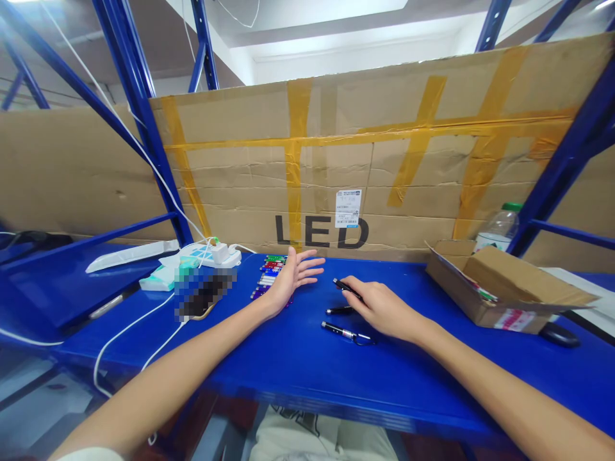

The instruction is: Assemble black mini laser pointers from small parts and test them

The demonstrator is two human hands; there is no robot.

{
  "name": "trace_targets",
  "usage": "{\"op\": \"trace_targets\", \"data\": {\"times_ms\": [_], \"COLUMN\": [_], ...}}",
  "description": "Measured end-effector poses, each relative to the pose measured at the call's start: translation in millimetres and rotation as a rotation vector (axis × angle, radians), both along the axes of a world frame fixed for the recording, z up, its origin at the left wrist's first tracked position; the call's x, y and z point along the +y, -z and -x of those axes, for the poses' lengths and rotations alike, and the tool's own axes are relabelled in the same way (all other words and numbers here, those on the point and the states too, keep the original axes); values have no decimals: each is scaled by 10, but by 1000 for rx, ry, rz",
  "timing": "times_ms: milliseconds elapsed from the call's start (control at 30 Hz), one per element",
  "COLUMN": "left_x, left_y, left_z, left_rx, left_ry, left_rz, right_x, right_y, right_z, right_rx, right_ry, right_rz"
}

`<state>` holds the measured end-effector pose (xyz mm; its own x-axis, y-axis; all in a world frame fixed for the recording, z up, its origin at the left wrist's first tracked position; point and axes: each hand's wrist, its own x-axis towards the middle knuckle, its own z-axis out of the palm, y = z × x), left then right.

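Observation:
My left hand is open, its fingers spread and pointing right. It is beside a row of coloured metallic pen-shaped tubes in green, red, blue, silver and purple, and partly covers them. My right hand is closed on a slim black pen-shaped tube, whose far end sticks out to the left. Just below those fingers lies a second black tube, partly hidden by the hand. Nearer the front, a third black tube with a silver middle and a small dark loop lies on the blue tabletop.
On the right stands an open cardboard box, with a green-capped bottle behind it and a dark rounded object beside it. At left are a phone, white cables and a power strip. A large cardboard sheet closes the back.

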<state>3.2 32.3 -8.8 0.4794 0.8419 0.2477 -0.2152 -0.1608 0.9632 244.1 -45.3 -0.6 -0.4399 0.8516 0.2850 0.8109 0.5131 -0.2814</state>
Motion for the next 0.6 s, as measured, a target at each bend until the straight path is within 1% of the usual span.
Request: {"op": "trace_targets", "data": {"times_ms": [67,233,300,367,600], "left_x": [0,8,6,-3,-29], "left_y": [1,11,11,6,-16], "left_z": [2,-6,-10,-11,-9], "left_rx": [6,1,0,4,13], "left_ry": [1,12,10,9,12], "left_rz": [4,3,1,-1,0], "right_x": [8,-13,-28,-38,-15], "right_y": [3,35,40,34,24], "right_z": [-7,28,48,57,23], "right_rx": [-31,-29,-27,-9,168], "right_ry": [11,-76,-89,-81,22], "right_rz": [9,8,-1,-7,-75]}}
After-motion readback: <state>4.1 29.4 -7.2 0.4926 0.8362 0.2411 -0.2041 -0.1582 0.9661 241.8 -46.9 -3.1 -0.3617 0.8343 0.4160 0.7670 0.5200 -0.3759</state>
